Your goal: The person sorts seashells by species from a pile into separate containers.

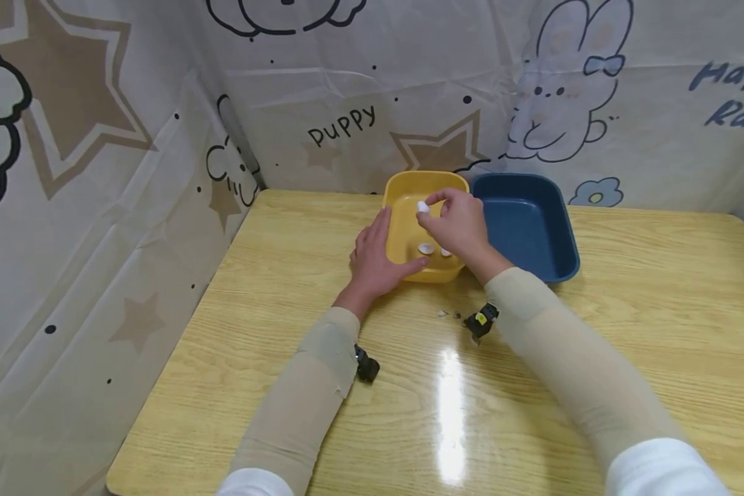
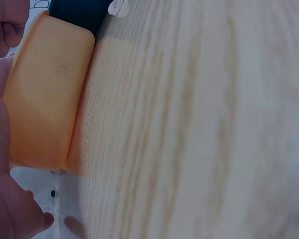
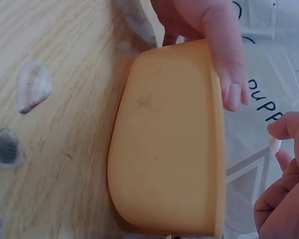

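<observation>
Over the yellow tub (image 1: pixel 398 200), my right hand (image 1: pixel 461 224) pinches a small white seashell (image 1: pixel 423 207) between thumb and fingertips. The right wrist view shows the fine ridges on that seashell (image 3: pixel 274 145). My left hand (image 1: pixel 375 258) holds the tub at its near left corner, fingers along the outer side and thumb across the near rim. Inside lie a white shell (image 1: pixel 426 248) and a pinkish shell (image 1: pixel 446 251), the latter partly hidden by my right hand. The tub's outer wall (image 2: pixel 52 89) fills much of both wrist views.
A dark blue tub (image 1: pixel 521 220) stands against the yellow one on its right. Several loose shells lie on the wooden table (image 1: pixel 223 358) before the tubs, among them a pale ridged shell (image 3: pixel 34 85) and a dark-centred shell (image 3: pixel 6 148). A printed cloth (image 1: pixel 322 83) hangs behind.
</observation>
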The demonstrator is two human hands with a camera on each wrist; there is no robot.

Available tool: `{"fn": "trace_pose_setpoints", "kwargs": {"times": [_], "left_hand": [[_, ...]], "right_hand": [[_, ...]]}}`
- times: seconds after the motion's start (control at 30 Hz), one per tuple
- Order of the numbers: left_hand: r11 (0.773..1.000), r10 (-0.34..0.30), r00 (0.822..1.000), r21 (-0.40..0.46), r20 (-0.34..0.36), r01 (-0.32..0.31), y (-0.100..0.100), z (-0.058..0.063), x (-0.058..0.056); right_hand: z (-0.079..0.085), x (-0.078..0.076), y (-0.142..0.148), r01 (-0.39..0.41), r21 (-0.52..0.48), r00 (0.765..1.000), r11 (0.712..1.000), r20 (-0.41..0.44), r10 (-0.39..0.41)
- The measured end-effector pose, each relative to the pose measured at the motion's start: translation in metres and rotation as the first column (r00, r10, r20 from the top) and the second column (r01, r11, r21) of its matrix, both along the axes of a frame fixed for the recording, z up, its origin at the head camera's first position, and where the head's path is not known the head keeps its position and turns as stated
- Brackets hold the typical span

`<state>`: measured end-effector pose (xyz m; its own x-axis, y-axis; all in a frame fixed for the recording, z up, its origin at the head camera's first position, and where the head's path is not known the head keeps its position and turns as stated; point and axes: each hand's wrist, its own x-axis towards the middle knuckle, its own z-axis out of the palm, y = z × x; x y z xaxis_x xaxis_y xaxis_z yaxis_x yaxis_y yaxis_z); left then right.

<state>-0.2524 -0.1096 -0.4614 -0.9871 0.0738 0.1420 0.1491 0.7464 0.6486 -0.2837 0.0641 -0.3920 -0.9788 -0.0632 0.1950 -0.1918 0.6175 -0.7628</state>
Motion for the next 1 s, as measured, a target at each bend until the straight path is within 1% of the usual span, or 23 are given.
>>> {"fn": "trace_pose_setpoints", "kwargs": {"times": [0.2, 0.33, 0.43, 0.73, 1.0], "left_hand": [[1.0, -0.005, 1.0, 0.009, -0.004, 0.005, 0.001, 0.0, 0.0], [1.0, -0.005, 1.0, 0.003, -0.005, 0.005, 0.001, 0.0, 0.0], [1.0, -0.004, 1.0, -0.004, 0.001, 0.004, 0.001, -0.001, 0.001], [1.0, 0.003, 1.0, -0.011, 0.025, -0.002, 0.001, 0.001, 0.001], [1.0, 0.006, 1.0, -0.007, 0.023, -0.006, 0.0, 0.001, 0.001]], "right_hand": [[-0.005, -0.005, -0.004, 0.012, -0.005, 1.0, 1.0, 0.014, -0.011], [-0.01, -0.008, -0.005, 0.014, -0.002, 0.998, 1.0, 0.062, -0.014], [-0.013, -0.009, -0.004, 0.01, -0.008, 0.997, 1.0, 0.082, -0.009], [-0.024, -0.014, -0.003, 0.017, 0.012, 0.997, 1.0, 0.077, -0.018], [-0.024, -0.016, -0.002, 0.007, 0.018, 0.994, 1.0, 0.109, -0.009]]}}
